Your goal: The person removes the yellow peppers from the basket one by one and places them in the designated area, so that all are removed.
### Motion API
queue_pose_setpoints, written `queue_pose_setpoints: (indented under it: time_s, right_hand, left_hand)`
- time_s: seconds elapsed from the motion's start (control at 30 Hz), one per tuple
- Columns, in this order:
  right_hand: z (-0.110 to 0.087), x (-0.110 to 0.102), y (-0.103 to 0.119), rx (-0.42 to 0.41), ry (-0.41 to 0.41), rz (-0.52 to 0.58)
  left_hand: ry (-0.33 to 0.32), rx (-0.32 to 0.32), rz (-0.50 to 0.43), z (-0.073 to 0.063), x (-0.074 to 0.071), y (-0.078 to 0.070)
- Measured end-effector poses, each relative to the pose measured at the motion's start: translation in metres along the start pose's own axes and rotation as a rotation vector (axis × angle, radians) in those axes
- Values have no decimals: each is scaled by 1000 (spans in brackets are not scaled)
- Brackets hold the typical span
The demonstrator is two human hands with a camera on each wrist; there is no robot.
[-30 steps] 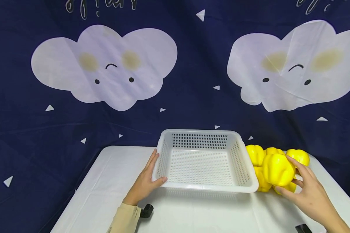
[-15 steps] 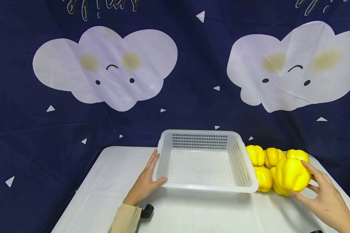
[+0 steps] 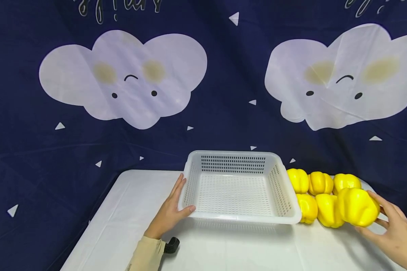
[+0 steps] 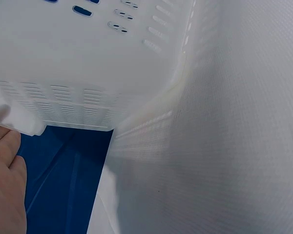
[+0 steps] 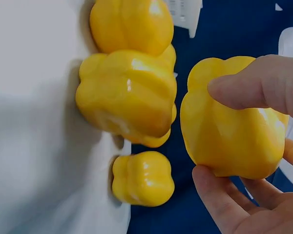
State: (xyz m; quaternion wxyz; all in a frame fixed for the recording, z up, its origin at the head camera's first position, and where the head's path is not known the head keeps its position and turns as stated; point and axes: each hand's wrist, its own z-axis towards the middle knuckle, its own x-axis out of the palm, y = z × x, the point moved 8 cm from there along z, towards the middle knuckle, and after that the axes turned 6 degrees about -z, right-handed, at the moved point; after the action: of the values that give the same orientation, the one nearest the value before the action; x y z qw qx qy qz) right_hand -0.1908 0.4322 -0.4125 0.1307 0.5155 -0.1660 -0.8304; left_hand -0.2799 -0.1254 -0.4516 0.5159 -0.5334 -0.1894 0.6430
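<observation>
A white plastic basket (image 3: 240, 217) with slotted walls stands on the table, nothing inside it. My left hand (image 3: 169, 209) holds its left side, thumb over the rim near the front corner and fingers along the outer wall. The left wrist view catches only part of that hand (image 4: 6, 180) beside the basket wall (image 4: 63, 63). At the right, my right hand (image 3: 393, 229) grips a yellow bell pepper (image 3: 358, 207) between thumb and fingers. In the right wrist view this pepper (image 5: 234, 126) hangs apart from the table, thumb across its side.
Several more yellow bell peppers (image 3: 329, 210) rest in two rows just right of the basket; the held one partly overlaps them in the head view. A white cloth covers the table (image 3: 251, 248). Behind it hangs a dark blue curtain (image 3: 224, 113) with clouds.
My right hand has carried the held bell pepper rightward and slightly toward me, uncovering the peppers behind it. The left hand and basket stay put.
</observation>
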Motion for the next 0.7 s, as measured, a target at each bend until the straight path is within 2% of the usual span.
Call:
queue_pose_setpoints:
  time_s: [0.33,0.7]
  right_hand:
    - [6,2,-19,2,9,49]
    - [12,9,-35,38,64,4]
  left_hand:
    - [-1,-12,0,0,0,1]
    - [-3,-10,0,-1,0,0]
